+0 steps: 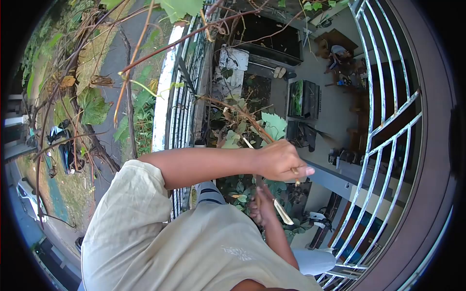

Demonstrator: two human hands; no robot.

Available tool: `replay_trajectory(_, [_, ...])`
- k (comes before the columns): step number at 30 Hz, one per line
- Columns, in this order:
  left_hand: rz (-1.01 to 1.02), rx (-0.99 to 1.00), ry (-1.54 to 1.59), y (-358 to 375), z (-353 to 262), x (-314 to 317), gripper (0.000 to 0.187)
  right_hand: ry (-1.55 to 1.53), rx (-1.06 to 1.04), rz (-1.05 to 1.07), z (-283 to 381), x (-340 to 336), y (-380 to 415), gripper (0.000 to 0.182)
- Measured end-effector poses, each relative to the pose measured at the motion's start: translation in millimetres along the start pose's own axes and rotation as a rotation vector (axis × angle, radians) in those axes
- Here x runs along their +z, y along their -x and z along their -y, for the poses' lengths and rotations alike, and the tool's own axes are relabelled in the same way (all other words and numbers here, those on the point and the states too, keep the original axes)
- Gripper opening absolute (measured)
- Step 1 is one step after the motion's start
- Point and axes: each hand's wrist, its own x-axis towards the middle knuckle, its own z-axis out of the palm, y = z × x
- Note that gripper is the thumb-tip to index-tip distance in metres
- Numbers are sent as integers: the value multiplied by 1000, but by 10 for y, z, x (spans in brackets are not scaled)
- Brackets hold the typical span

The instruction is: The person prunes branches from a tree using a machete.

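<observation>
My left hand point(280, 161) reaches across in front of me, closed in a fist. A thin brown vine stem point(295, 174) passes through it, its short end sticking out by the thumb. A leafy branch with a pale green leaf point(274, 126) lies just beyond that hand. Lower down, my right hand point(262, 209) is closed, partly blurred. At it shows a slim reddish-brown object with a pale, cream-coloured part point(282, 212); its kind cannot be made out, nor can I see exactly how the fingers hold it.
White metal railings stand at left point(167, 87) and a curved white grille point(378, 116) at right. Bare vines point(128, 72) hang at upper left. Far below are a fish tank point(303, 99), a seated person point(339, 54), and a parked motorbike point(63, 145).
</observation>
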Motion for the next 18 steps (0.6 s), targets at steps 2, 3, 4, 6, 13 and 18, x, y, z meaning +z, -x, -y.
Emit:
replay_trajectory(2, [79, 9, 55, 28, -58, 86, 59, 19, -90, 23, 141, -300, -58, 50])
replay_trajectory(3, [96, 15, 58, 44, -84, 126, 59, 47, -189, 42, 227, -437, -129, 46])
replay_trajectory(4, [174, 30, 85, 87, -112, 171, 60, 141, -458, 33, 296, -509, -206, 42])
replay_trajectory(6, [250, 30, 115, 200, -137, 292, 62, 421, -748, 107, 684, -538, -259, 35])
replay_trajectory(13, [487, 67, 139, 352, -179, 444, 65, 1037, -711, -333, 1988, -379, -1831, 54])
replay_trajectory(18, [525, 80, 178, 336, -170, 349, 62, 1116, -1329, -301, 3372, 689, -2028, 57])
